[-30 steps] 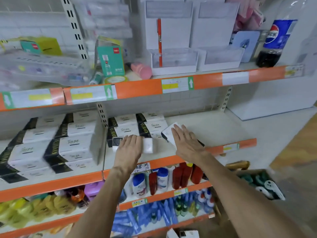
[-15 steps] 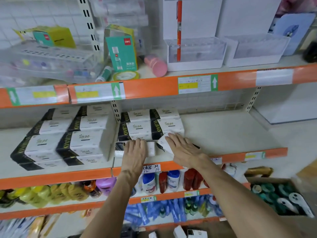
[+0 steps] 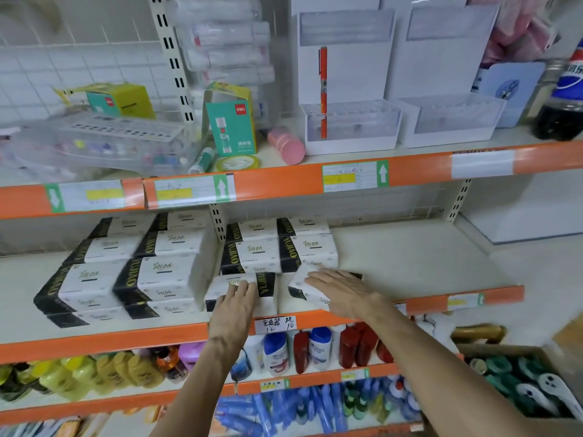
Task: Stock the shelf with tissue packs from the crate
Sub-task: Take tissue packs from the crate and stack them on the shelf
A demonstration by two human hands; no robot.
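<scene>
The middle shelf [image 3: 410, 257] holds stacked tissue packs [image 3: 157, 272] at its left. A cardboard box [image 3: 504, 350], cut off at the corner, contains blurred green and white items. Both hands lie flat, fingers straight: left hand [image 3: 235, 307] on a front pack [image 3: 265, 291], right hand [image 3: 344, 293] on a tilted pack [image 3: 299, 283].

A shop: orange-edged shelves [image 3: 315, 175] with price labels [image 3: 350, 178], stocked stationery, tissue packs [image 3: 164, 272], toiletries [image 3: 276, 351].

Two tissue packs [image 3: 220, 287] lie under the fingers [image 3: 244, 288], one beneath the left hand [image 3: 233, 307] and one beneath the right hand [image 3: 344, 293]. Just beyond the fingers a block [image 3: 257, 247] shows four more pack tops, two by two, and the stack [image 3: 157, 269] left of them shows six; lower layers cannot be counted.
</scene>
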